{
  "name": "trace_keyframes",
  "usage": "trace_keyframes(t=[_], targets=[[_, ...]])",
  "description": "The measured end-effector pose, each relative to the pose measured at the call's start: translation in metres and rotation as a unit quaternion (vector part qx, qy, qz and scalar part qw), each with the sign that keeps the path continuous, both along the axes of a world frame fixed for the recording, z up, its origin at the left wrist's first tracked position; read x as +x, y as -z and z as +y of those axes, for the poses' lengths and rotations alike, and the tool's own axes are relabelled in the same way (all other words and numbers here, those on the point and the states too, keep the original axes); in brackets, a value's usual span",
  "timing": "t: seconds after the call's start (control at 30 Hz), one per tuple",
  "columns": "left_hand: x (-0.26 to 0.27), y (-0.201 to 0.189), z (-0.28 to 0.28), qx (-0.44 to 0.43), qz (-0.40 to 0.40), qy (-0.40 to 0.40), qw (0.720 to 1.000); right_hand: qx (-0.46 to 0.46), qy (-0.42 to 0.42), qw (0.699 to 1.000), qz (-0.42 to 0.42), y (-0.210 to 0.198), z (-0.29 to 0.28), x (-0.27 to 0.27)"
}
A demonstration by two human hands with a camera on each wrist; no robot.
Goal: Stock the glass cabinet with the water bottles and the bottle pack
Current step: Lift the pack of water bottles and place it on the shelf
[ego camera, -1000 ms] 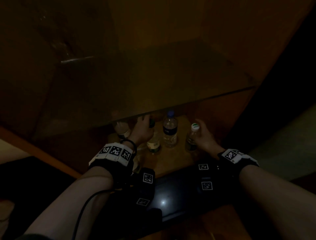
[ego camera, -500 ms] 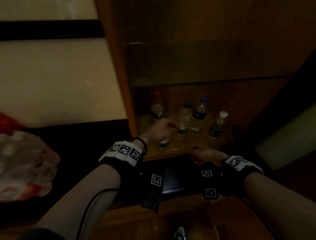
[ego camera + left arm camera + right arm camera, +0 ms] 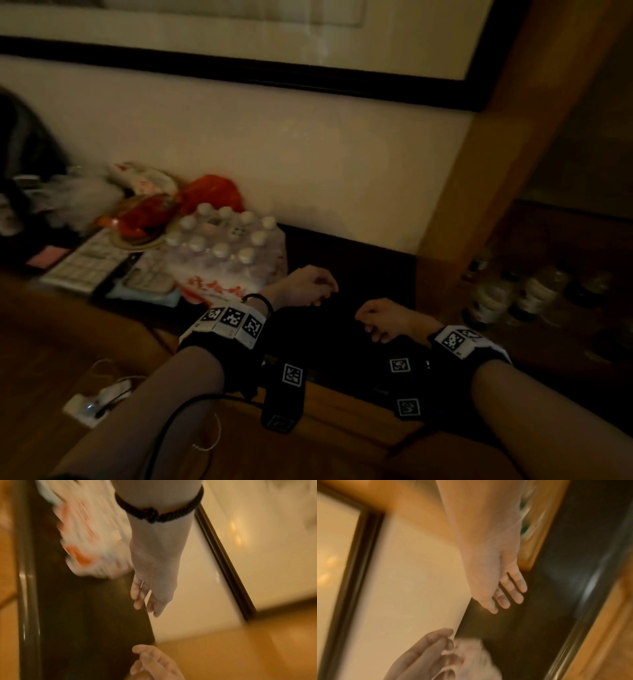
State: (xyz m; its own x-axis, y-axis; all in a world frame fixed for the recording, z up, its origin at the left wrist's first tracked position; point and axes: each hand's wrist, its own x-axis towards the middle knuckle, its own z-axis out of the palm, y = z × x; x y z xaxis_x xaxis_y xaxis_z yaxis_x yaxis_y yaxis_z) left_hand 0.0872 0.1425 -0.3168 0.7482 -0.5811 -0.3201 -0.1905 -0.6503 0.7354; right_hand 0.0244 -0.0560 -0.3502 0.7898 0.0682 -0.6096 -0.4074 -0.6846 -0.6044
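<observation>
Bottle pack [image 3: 224, 255] looks heavy, its wrap slippery; better lifted from beneath; left hand [image 3: 305, 286] and right hand [image 3: 385, 318] each in a loose, empty grip

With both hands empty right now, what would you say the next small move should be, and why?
Probably reach the left hand to the bottle pack just left of it. Loose bottles already stand in the cabinet, the wrapped pack sits outside on the dark ledge, and the right hand holds nothing either.

Dim warm light, cream wall [image 3: 308, 164], dark-framed picture [image 3: 239, 66], wooden floor [image 3: 51, 359]
</observation>
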Motion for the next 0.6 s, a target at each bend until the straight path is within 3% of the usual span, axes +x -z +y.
trace_keyframes(t=[0.1,0.27,0.4,0.47,0.6], targets=[[0.02,-0.007,0.048,-0.056,-0.018,-0.125,0.99,0.01,-0.025,0.999,-0.048,-0.01,0.05,0.038],[0.066,-0.007,0.119,-0.104,-0.075,-0.31,0.942,0.02,-0.07,0.98,-0.184,-0.024,0.121,0.116],[0.113,-0.002,0.157,-0.025,-0.164,-0.383,0.909,-0.018,-0.077,0.962,-0.263,-0.016,0.163,0.192],[0.137,0.004,0.172,0.024,-0.169,-0.401,0.9,-0.044,-0.077,0.956,-0.281,-0.003,0.175,0.228],[0.172,0.012,0.2,0.096,-0.135,-0.402,0.9,-0.018,-0.072,0.975,-0.208,0.009,0.197,0.267]])
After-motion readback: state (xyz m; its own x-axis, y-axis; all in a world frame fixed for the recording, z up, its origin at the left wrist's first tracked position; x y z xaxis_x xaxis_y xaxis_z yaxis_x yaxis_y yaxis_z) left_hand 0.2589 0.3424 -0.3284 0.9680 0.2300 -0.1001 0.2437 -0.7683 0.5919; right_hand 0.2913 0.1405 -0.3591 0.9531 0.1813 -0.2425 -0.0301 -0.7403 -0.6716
